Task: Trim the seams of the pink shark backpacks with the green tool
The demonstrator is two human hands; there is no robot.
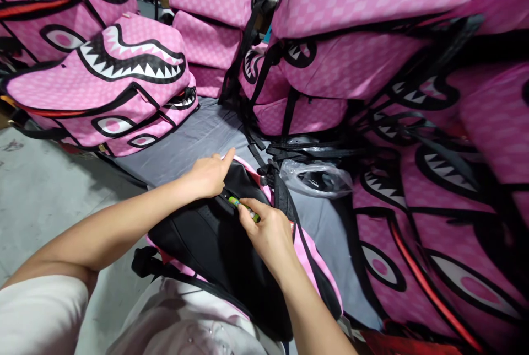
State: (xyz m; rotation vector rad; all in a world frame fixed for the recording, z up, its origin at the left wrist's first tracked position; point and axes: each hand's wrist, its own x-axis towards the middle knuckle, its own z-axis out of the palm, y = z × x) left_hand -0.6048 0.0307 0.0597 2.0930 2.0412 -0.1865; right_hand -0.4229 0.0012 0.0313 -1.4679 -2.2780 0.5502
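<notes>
A pink-and-black backpack lies in front of me with its black side up. At its upper edge is my left hand, one finger stretched out and the others curled on the black fabric. My right hand is closed around a slim green tool with a dark part towards my left hand. The tool lies close over the black panel, and its exact kind is hidden by my fingers. Black straps run along the backpack's right side.
Pink shark-mouth backpacks are stacked at the left, at the back and closely along the right. A clear plastic bag lies beyond my right hand on the grey covered table. The floor shows at left.
</notes>
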